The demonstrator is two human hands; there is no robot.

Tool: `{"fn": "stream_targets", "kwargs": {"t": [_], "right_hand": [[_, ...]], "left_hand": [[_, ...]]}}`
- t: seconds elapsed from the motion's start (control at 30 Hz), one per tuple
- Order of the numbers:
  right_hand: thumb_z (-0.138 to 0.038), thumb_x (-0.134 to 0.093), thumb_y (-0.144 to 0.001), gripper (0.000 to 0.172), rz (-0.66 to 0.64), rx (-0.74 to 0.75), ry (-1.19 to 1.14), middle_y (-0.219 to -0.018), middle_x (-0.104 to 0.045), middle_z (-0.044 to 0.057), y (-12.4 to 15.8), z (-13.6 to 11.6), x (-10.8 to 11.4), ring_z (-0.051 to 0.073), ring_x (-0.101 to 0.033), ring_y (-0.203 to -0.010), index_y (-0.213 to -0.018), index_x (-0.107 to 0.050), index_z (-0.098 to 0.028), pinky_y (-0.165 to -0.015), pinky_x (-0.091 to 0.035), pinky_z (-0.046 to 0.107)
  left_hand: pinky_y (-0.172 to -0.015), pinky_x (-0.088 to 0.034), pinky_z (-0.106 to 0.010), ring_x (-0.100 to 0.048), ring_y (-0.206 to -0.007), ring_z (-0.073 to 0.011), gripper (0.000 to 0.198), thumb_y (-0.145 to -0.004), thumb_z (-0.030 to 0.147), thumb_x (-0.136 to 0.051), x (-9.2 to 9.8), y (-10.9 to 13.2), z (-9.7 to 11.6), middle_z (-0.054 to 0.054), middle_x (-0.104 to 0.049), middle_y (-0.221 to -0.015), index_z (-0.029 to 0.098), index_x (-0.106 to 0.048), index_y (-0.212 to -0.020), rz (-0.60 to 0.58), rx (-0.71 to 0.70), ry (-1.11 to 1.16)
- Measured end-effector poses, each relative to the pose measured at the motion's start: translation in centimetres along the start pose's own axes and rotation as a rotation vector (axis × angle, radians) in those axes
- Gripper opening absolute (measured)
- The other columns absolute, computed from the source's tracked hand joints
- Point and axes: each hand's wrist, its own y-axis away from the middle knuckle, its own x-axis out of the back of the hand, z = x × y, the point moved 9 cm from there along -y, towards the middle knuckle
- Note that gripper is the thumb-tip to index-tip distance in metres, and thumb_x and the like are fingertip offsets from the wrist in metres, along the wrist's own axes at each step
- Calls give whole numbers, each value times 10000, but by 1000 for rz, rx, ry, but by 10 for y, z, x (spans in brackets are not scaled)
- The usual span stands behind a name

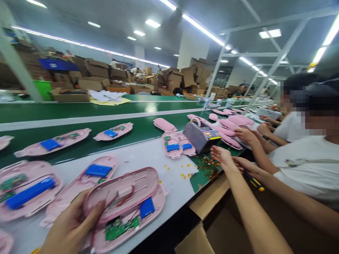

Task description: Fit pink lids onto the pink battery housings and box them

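Note:
My left hand (71, 222) grips a pink plastic shell half (127, 192), thumb inside its rim, tilted up with red and black wires in it. Its matching pink half (161, 197) lies underneath, with a green circuit board (122, 228) and a blue battery (147, 208). My right hand (221, 157) reaches far forward, fingers stretched out beside the front of a grey tape dispenser (200, 135). I see nothing held in it. Two small open shells (172, 145) with blue batteries stand left of the dispenser.
More pink shells with batteries (54, 143) lie on the green belt (137, 137) and white sheet (148, 160). Amber tape scraps (208, 164) litter the dispenser's front. An open cardboard box (212, 204) sits below. At right, a co-worker's hand holds a yellow-black tool (254, 181).

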Motion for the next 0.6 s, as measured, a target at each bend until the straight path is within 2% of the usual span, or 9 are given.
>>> {"fn": "stream_targets", "kwargs": {"t": [0.07,0.13,0.2,0.3,0.37,0.4,0.43,0.5,0.6], "right_hand": [[-320,-693,-660,204,4,27,-19,-713,-659,32,18,-2,0,118,-608,-594,-782,-613,-177,-560,-500,217],[-343,-726,-628,246,-67,127,8,-670,-621,6,46,-14,-21,113,-572,-558,-772,-607,-183,-516,-472,213],[-404,-720,-679,263,-294,306,124,-653,-591,2,95,-37,-72,118,-545,-554,-766,-606,-183,-516,-456,230],[-398,-574,-870,223,-786,654,418,-736,-594,21,200,-63,-176,131,-546,-658,-800,-601,-189,-600,-441,247],[-320,-501,-930,176,-1002,922,621,-815,-585,23,261,-66,-232,129,-531,-724,-848,-598,-198,-655,-414,252],[-286,-481,-942,156,-1066,1045,723,-847,-574,23,282,-63,-253,128,-519,-741,-874,-595,-203,-665,-396,253],[-259,-466,-948,146,-1101,1148,819,-871,-560,24,296,-58,-269,127,-506,-747,-895,-591,-205,-664,-379,255],[-236,-443,-956,144,-1104,1282,980,-906,-537,31,307,-46,-289,130,-485,-752,-923,-579,-203,-637,-347,255],[-241,-428,-962,149,-1014,1357,1100,-917,-522,43,304,-36,-297,142,-477,-769,-932,-567,-197,-600,-308,256]], "left_hand": [[-750,-521,-316,-643,-820,-241,447,-803,593,-547,-6,6,9,-2,-699,-880,212,-571,-1036,-78,13,144],[-820,-517,-329,-645,-921,-245,432,-831,518,-567,-12,9,17,-40,-695,-1027,194,-559,-1116,-142,14,349],[-809,-526,-324,-648,-936,-238,407,-847,458,-583,-17,10,20,-55,-689,-1070,186,-560,-1149,-171,28,507],[-796,-531,-314,-645,-935,-231,388,-836,405,-623,-19,12,21,-54,-687,-1080,183,-587,-1152,-159,23,579],[-805,-528,-317,-638,-942,-229,385,-841,381,-623,-19,13,22,-51,-688,-1069,181,-592,-1169,-152,-16,603],[-804,-527,-320,-635,-938,-229,381,-848,370,-616,-21,13,22,-51,-690,-1056,179,-592,-1176,-158,-35,616],[-804,-525,-325,-634,-933,-229,377,-855,359,-607,-22,13,22,-53,-690,-1048,176,-591,-1184,-162,-53,629],[-833,-520,-343,-629,-955,-236,381,-864,336,-591,-23,13,22,-64,-684,-1072,169,-585,-1206,-159,-87,649],[-918,-497,-382,-609,-1045,-262,406,-857,309,-589,-22,14,21,-84,-664,-1142,161,-581,-1235,-139,-121,656]]}}
